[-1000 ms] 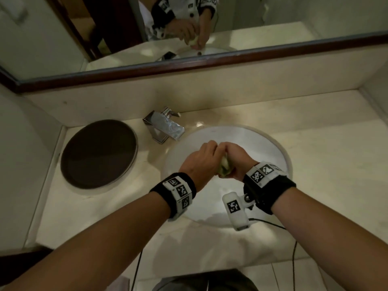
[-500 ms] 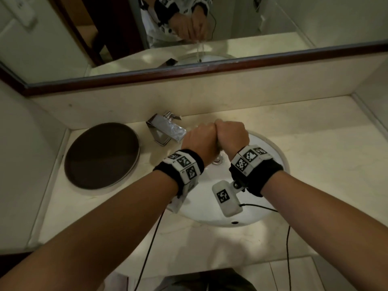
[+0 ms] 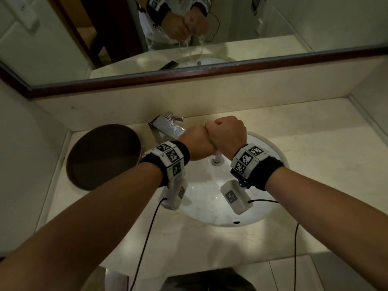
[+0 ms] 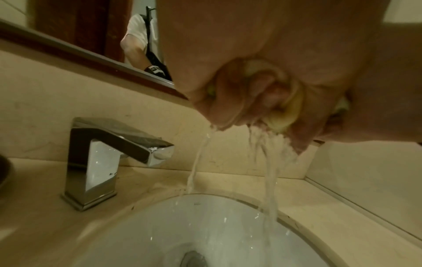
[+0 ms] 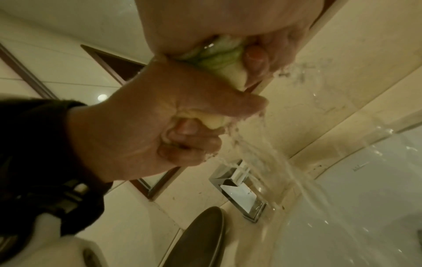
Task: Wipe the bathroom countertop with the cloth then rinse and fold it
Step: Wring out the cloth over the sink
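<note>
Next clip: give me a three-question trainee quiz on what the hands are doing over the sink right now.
1. True or false: both the left hand and the right hand grip the cloth.
2. Multiple choice: the water falling into the sink comes from A) the faucet spout, B) the squeezed cloth, C) a cup.
3. Short answer: what lies on the countertop left of the faucet?

Key: 1 true. 2 B. 3 a dark round tray.
</note>
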A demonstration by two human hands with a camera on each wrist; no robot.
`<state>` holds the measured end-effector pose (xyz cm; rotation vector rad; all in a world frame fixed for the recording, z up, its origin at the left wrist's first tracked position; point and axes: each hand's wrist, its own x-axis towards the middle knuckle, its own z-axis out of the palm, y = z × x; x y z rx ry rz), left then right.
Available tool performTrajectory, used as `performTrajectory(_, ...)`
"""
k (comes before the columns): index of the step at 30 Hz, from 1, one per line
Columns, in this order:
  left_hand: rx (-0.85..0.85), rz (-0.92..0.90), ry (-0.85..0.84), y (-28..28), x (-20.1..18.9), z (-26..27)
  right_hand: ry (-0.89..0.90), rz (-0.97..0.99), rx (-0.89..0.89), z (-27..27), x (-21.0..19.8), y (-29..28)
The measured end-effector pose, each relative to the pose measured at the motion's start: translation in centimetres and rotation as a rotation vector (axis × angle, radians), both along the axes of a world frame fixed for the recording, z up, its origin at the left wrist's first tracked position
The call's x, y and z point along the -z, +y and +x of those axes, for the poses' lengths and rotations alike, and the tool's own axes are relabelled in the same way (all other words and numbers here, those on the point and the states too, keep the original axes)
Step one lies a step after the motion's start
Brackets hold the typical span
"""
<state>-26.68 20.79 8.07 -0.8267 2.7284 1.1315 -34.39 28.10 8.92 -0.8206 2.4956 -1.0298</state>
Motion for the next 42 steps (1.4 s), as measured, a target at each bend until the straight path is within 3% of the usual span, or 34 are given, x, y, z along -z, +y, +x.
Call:
performTrajectory(4,0.006,0.212,0.047,0.0,-0.6,0.4,0.076,-0.052,-0.088,-0.1,0.1,0.3)
performTrajectory(11,-0.013,0.554,-0.091,-0.3,-1.5,1.3,0.157,-0.249,-0.259,-1.1,1.1,0.9)
performTrajectory(14,-0.049,0.547,-0.070,-0.1,-1.0,1.7,0.138,-0.247,-0.248,-1.0,2.1,1.4)
performTrajectory(16,-0.092,0.505,-0.067,0.0,0.1,2.0,-0.043,-0.191,-0.214,-0.9,3.1,1.9)
performTrajectory(18,-0.072,0.348,-0.090,0.2,1.0,2.4,-0.405,-0.152,-0.137,-0.9,3.8,2.8)
performTrajectory(21,0.031,-0.163,-0.093,1.2,1.8,2.8,-1.060,-0.150,0.002,-0.8,4.5,4.5)
performTrajectory(23,0.113,-0.426,-0.068,1.9,1.9,2.7,-1.321,-0.173,0.013,-0.9,4.9,5.4)
performTrajectory(26,0.212,-0.696,-0.094,2.7,2.0,2.3,-1.411,-0.189,0.010,-1.1,4.8,5.7)
performTrajectory(32,0.412,-0.975,-0.074,2.9,1.2,2.0,-1.522,-0.290,0.110,-2.4,4.2,5.0)
performTrajectory(35,0.381,-0.995,-0.073,3.6,1.6,1.4,-1.389,-0.196,0.161,-1.6,3.8,3.9)
performTrajectory(39,0.264,-0.828,-0.183,4.6,0.9,0.7,-1.045,-0.157,0.266,-0.2,3.2,2.5)
performTrajectory(42,0.201,-0.846,-0.121,4.2,0.4,0.4,-0.574,-0.029,0.088,0.1,2.8,1.9)
